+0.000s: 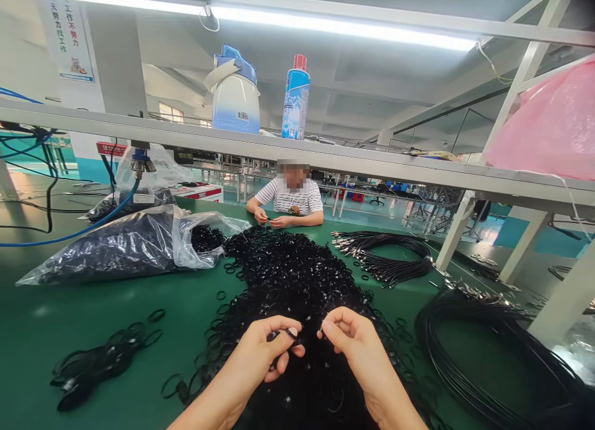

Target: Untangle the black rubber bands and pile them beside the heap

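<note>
A big heap of black rubber rings (288, 275) covers the middle of the green table (41, 331). Both my hands hover over its near end. My left hand (267, 349) has its fingers curled and pinches a black ring (292, 336) between thumb and forefinger. My right hand (351, 340) is closed in a pinch just right of it, fingertips almost meeting the left hand's; what it holds is too small to name.
A clear plastic bag of rings (121, 244) lies at the left, and a small pile of rings (93, 362) sits nearer. Coiled black cables (465, 349) lie right, a cable bundle (385, 256) farther back. A person in a striped shirt (290, 201) works opposite. An overhead shelf (325, 154) carries a thermos and spray can.
</note>
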`<state>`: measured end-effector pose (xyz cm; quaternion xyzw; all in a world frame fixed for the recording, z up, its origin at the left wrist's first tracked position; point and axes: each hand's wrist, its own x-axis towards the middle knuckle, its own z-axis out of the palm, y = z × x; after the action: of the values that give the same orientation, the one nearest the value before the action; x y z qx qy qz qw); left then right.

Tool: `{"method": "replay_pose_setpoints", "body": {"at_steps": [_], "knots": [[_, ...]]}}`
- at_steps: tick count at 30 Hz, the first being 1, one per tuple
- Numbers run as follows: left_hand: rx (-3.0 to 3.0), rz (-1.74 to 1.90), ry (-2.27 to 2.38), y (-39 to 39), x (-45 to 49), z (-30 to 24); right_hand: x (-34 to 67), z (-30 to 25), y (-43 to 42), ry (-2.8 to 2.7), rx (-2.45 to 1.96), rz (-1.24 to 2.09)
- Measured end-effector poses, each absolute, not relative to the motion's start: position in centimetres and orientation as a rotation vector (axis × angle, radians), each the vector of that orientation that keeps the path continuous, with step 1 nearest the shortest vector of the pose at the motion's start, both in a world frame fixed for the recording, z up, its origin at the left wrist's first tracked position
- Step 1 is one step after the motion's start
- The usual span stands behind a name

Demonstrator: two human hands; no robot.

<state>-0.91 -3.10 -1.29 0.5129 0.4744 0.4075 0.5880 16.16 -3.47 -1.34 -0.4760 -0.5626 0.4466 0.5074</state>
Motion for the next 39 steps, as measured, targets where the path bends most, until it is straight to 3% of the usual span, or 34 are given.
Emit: {"method": "replay_pose_setpoints", "body": {"at_steps": [4,11,16,25,35,39], "knots": [[1.165,0.978,1.098,-2.9,-1.1,-1.0,16.4,-1.8,-3.2,-1.404,-1.180,0.990],[1.176,0.989,1.114,-2.6,-1.3,-1.1,16.5,-1.9,-3.6,-1.736,-1.525,0.300],[1.203,0.979,1.126,-2.6,-1.5,-1.2,15.9,-1.4,-4.3,-1.904,-1.504,0.106],[1.267,0.994,1.128,-2.1,-2.0,-1.2,14.3,-2.4,-4.7,-2.008,-1.456,0.214],[1.448,0.973,1.145,-2.5,-1.4,-1.5,15.4,-1.4,-3.7,-1.410,-1.164,1.033],[1.518,0.967,1.166,-3.1,-0.9,-1.4,15.2,-1.4,-3.7,-1.309,-1.100,1.192]]}}
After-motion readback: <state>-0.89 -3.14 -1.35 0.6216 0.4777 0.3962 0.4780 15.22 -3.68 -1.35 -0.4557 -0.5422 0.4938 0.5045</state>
